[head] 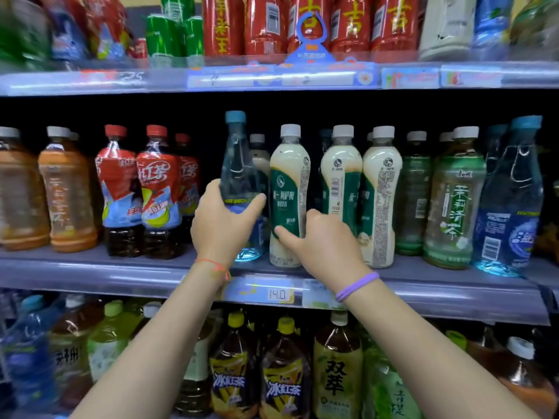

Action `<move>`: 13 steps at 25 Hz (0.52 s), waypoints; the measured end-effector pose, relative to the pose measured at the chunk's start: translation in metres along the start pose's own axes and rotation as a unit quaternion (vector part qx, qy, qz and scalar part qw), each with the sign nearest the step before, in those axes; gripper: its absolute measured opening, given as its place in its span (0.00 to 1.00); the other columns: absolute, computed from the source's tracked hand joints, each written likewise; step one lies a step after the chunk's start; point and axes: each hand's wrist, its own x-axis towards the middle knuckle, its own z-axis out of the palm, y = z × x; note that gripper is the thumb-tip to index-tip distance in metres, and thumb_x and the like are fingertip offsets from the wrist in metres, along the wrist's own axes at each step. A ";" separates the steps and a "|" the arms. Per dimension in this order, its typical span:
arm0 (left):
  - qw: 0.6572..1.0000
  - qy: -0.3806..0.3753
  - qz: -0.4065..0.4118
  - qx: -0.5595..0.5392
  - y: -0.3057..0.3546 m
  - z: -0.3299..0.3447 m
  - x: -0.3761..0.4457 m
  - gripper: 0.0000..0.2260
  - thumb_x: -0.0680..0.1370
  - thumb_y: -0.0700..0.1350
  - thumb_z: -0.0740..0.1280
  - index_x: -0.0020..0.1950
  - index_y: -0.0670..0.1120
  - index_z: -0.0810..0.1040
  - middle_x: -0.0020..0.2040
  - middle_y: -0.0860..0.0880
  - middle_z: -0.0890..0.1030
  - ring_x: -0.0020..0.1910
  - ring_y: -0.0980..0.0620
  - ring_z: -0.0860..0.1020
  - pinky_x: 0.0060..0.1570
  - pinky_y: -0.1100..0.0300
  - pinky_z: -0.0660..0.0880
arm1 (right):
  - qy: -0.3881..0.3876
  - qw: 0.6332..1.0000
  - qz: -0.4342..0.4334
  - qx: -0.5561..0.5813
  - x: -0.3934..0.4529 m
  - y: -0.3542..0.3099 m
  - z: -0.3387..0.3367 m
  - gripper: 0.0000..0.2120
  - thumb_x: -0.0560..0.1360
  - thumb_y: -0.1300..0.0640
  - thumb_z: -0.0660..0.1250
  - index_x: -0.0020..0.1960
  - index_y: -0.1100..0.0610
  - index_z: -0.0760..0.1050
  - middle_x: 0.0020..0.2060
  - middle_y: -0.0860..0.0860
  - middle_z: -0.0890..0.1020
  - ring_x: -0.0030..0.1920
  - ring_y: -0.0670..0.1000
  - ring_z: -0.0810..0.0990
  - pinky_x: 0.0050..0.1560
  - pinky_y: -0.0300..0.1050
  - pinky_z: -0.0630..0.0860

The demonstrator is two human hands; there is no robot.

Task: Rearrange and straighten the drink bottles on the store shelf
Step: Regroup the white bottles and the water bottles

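Middle shelf (90, 267), front row. Left hand (223, 225) wrapped around the lower body of a clear blue-capped bottle (237, 164), thumb on the near side, fingers curled round the far side; the bottle stands upright, or very nearly, with its base at the shelf's front edge, just beside the first milky bottle (289, 192). Right hand (326, 240) on that milky white-and-green bottle, fingers half closed, index finger pressed to its lower label; a light hold or a nudge, cannot tell which. 2 more milky bottles (361, 189) stand to the right, the nearer one showing its barcode side rather than its front. A matching clear blue bottle (511, 201) sits far right, past the green tea bottles (453, 201), so the held one looks out of its group. Red-labelled tea bottles (139, 192) on the left lean and face unevenly. Judgement: work is mid-way at best; this slot is being sorted, while facings on both sides remain to be squared. Lower and upper shelves untouched as far as can be seen.
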 end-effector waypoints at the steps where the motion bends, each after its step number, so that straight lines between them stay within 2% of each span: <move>1: 0.999 0.034 0.022 -0.030 0.000 -0.009 -0.002 0.20 0.71 0.60 0.72 0.56 0.50 0.76 0.52 0.53 0.80 0.52 0.51 0.78 0.44 0.63 0.68 | 0.003 1.000 0.002 0.007 0.003 -0.003 0.005 0.24 0.77 0.35 0.61 0.47 0.58 0.72 0.37 0.52 0.78 0.39 0.56 0.79 0.37 0.50 0.77; 3: 0.989 0.083 0.074 -0.094 -0.001 -0.032 0.005 0.19 0.73 0.58 0.71 0.57 0.48 0.76 0.52 0.52 0.80 0.52 0.52 0.77 0.45 0.68 0.68 | 0.001 1.000 0.003 0.030 0.012 -0.014 0.019 0.24 0.78 0.36 0.61 0.48 0.58 0.72 0.38 0.53 0.80 0.40 0.56 0.79 0.39 0.51 0.78; 4: 0.985 0.084 0.096 -0.120 -0.001 -0.043 0.012 0.19 0.73 0.57 0.71 0.57 0.47 0.77 0.52 0.51 0.81 0.51 0.52 0.78 0.47 0.66 0.71 | -0.020 0.998 0.004 0.051 0.018 -0.020 0.026 0.23 0.78 0.36 0.60 0.50 0.58 0.73 0.40 0.53 0.80 0.41 0.56 0.80 0.41 0.52 0.78; 6: 0.981 0.050 0.124 -0.144 0.001 -0.061 0.024 0.16 0.74 0.55 0.72 0.55 0.46 0.77 0.49 0.52 0.81 0.50 0.54 0.79 0.51 0.62 0.74 | -0.088 0.990 -0.010 0.107 0.027 -0.034 0.038 0.20 0.80 0.41 0.61 0.54 0.58 0.76 0.46 0.54 0.82 0.47 0.57 0.81 0.48 0.53 0.78; 7: 0.980 0.028 0.129 -0.147 0.002 -0.064 0.026 0.14 0.74 0.53 0.73 0.54 0.47 0.78 0.48 0.53 0.82 0.48 0.58 0.79 0.50 0.64 0.74 | -0.103 0.987 -0.026 0.123 0.029 -0.039 0.041 0.16 0.80 0.45 0.61 0.55 0.57 0.78 0.48 0.54 0.83 0.50 0.57 0.81 0.50 0.53 0.78; 8: 0.979 0.007 0.132 -0.153 0.002 -0.067 0.025 0.13 0.74 0.52 0.73 0.53 0.48 0.78 0.47 0.55 0.82 0.47 0.61 0.79 0.49 0.67 0.73 | -0.083 0.988 -0.041 0.124 0.029 -0.042 0.043 0.13 0.80 0.49 0.60 0.55 0.56 0.79 0.49 0.54 0.83 0.51 0.57 0.81 0.51 0.53 0.78; 9: 0.978 -0.011 0.132 -0.163 0.003 -0.067 0.022 0.12 0.74 0.51 0.74 0.53 0.49 0.78 0.47 0.56 0.82 0.46 0.63 0.79 0.48 0.69 0.72 | -0.029 0.992 -0.049 0.116 0.027 -0.042 0.040 0.12 0.79 0.52 0.60 0.54 0.55 0.79 0.49 0.53 0.83 0.50 0.58 0.81 0.49 0.53 0.78; 10: 0.975 -0.024 0.131 -0.176 0.003 -0.065 0.018 0.12 0.73 0.51 0.74 0.53 0.49 0.78 0.47 0.57 0.82 0.46 0.64 0.79 0.48 0.70 0.72 | 0.057 0.993 -0.050 0.094 0.024 -0.038 0.035 0.10 0.78 0.54 0.61 0.53 0.55 0.79 0.49 0.54 0.81 0.47 0.58 0.80 0.44 0.53 0.77; 12: 0.970 -0.044 0.123 -0.206 0.004 -0.056 0.009 0.12 0.74 0.49 0.75 0.54 0.49 0.78 0.47 0.58 0.82 0.47 0.64 0.80 0.49 0.69 0.74 | 0.231 0.972 -0.025 0.027 0.014 -0.024 0.018 0.10 0.77 0.57 0.63 0.56 0.59 0.74 0.50 0.57 0.76 0.38 0.60 0.78 0.31 0.47 0.70; 13: 0.968 -0.052 0.114 -0.215 0.006 -0.049 0.005 0.12 0.74 0.49 0.75 0.54 0.49 0.78 0.46 0.58 0.82 0.47 0.64 0.80 0.49 0.69 0.74 | 0.277 0.961 0.004 -0.001 0.010 -0.015 0.008 0.13 0.77 0.56 0.64 0.59 0.61 0.72 0.52 0.59 0.74 0.36 0.60 0.77 0.29 0.45 0.66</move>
